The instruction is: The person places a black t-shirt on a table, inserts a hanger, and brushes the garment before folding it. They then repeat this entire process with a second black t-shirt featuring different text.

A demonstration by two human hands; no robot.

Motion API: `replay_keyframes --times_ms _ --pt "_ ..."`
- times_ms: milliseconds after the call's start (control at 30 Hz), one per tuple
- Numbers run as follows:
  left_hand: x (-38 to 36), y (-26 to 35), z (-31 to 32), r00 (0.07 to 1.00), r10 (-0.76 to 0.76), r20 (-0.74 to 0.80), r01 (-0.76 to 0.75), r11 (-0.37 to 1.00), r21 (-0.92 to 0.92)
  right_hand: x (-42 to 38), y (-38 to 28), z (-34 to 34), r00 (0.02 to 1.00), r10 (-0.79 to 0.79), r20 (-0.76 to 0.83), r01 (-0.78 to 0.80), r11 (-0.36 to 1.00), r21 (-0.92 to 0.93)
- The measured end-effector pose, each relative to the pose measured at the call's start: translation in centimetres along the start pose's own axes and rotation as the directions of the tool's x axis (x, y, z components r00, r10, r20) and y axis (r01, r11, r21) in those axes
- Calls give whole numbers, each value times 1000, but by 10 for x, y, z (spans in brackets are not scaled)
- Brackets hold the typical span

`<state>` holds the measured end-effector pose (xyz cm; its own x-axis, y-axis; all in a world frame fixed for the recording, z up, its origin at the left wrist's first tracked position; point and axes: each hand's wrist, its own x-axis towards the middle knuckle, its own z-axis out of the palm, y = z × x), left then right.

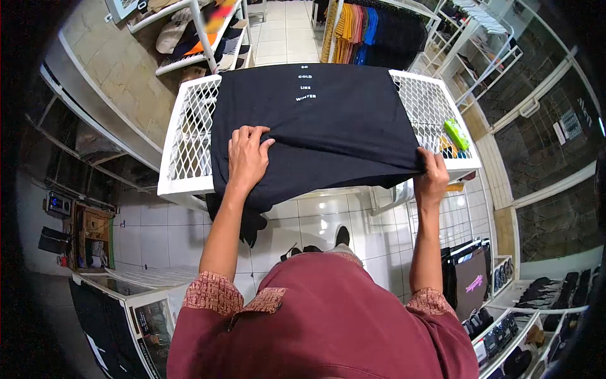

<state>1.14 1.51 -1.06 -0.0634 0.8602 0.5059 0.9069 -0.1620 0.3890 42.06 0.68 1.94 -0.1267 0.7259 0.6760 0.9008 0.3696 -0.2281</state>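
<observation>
A black T-shirt with small white lettering lies spread over a white mesh-topped table. Its near edge hangs past the table's front, and dark cloth droops at the left. My left hand rests on the cloth at left of centre, fingers stretched over it and thumb apart. At the right near corner, my right hand pinches the shirt's edge between thumb and fingers. A crease runs across the fabric from near the left fingertips toward the right hand.
A bright green object sits on the table's right side. Behind stands a rack of yellow, pink, blue and dark shirts. Shelves with caps are at back left. Glass doors line the right, above shelves of goods.
</observation>
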Motion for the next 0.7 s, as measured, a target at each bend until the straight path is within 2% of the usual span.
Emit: replay_keyframes --times_ms 100,133,200,300,467,533,567,600,667,700 --pt "-1 0 0 1000 -13 -20 14 1000 8 -11 20 13 961 196 -195 -226 964 -142" --pt "0 0 0 999 -22 -24 22 1000 11 -18 24 15 938 279 -205 -296 954 -56" --pt "-1 1 0 999 -39 -2 39 999 14 -38 35 10 923 378 -66 -380 925 -14" --pt "-1 4 1 998 -66 -17 66 998 23 -54 21 -5 956 290 -49 -293 953 -79" --pt "-3 4 4 994 -77 -71 82 995 58 -57 16 -35 971 240 0 -239 967 -86" --pt "-2 6 1 994 -61 -91 66 996 56 -34 -7 -64 881 239 409 -342 918 200" --pt "-1 7 -2 991 19 -132 -13 999 52 -29 -3 -66 876 219 429 -348 903 250" --pt "1 11 -6 979 101 -175 -93 994 50 -18 -10 -64 916 208 344 -323 889 324" --pt "4 25 -11 971 126 -205 -121 992 37 7 -29 -50 950 207 233 -290 864 412" --pt "6 32 -14 978 108 -177 -109 994 4 20 -39 -36 954 183 239 -271 869 415"
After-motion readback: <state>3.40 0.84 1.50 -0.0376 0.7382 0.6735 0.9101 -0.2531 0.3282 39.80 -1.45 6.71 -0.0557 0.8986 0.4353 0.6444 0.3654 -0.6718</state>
